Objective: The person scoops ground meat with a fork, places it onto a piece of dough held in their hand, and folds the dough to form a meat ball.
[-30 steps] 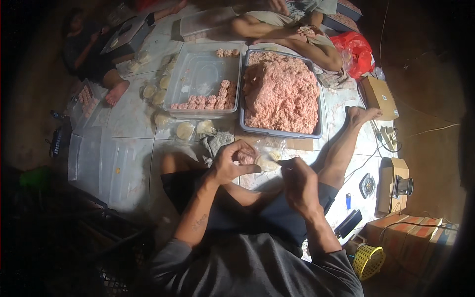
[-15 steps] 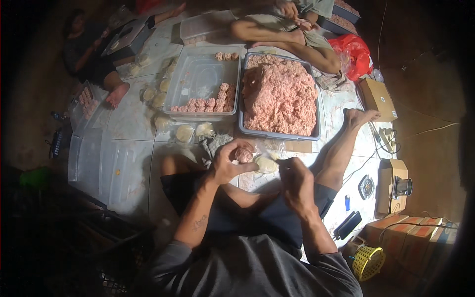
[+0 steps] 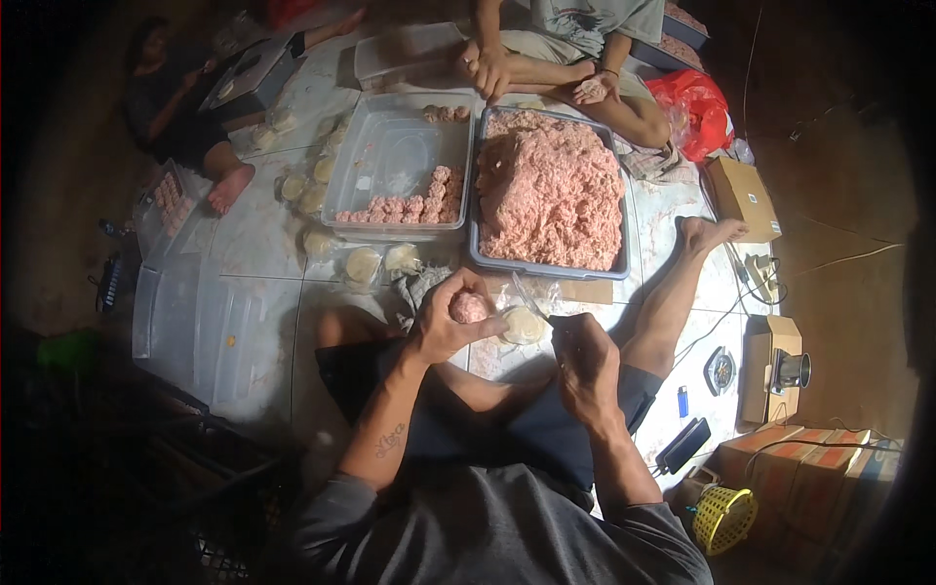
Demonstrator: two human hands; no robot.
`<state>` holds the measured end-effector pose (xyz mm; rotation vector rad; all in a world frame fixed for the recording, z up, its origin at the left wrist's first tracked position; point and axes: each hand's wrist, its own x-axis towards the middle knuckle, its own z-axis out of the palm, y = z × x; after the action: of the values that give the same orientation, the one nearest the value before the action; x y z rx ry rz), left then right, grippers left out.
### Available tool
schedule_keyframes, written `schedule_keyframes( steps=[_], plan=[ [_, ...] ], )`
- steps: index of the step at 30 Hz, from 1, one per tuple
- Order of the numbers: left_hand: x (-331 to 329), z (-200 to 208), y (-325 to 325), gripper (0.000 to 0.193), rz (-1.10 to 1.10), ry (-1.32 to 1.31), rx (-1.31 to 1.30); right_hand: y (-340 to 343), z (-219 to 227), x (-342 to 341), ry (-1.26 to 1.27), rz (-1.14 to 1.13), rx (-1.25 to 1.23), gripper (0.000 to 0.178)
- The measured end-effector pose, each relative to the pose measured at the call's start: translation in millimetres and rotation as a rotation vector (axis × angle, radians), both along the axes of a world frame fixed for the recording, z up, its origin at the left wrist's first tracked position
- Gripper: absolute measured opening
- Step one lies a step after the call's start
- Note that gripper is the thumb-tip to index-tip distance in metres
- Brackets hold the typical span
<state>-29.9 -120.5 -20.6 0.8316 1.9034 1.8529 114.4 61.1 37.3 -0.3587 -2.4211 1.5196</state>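
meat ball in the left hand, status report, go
Left hand cupped around pink meat ball. Right hand gripping thin utensil. Grey tray of mince straight ahead, nothing between.

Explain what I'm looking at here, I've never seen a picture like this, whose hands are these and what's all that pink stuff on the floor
There is no machine: the picture comes from a wide camera worn on a person's head, looking down, so edges bend. The two forearms rising from below are the wearer's own. They sit on a tiled floor. The left hand cups a pink lump of minced meat. The right hand holds a thin utensil; what kind is unclear. Ahead lie a grey tray heaped with pink mince and a clear tub holding rows of small shaped pieces. Another person's hands show at the top.
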Motion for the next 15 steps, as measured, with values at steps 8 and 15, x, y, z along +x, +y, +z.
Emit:
schedule_keyframes(
  steps=[8,15],
  plan=[
    [-6.1,-19.3,-14.1,0.038,0.111,-0.014,-0.221,31.8,-3.6,-35.9,-0.117,-0.109,0.175,0.017],
    [-10.3,-38.9,-15.8,0.080,-0.038,-0.551,0.338,73.6,-56.7,-132.2,-0.285,-0.069,0.853,0.033]
  ],
)
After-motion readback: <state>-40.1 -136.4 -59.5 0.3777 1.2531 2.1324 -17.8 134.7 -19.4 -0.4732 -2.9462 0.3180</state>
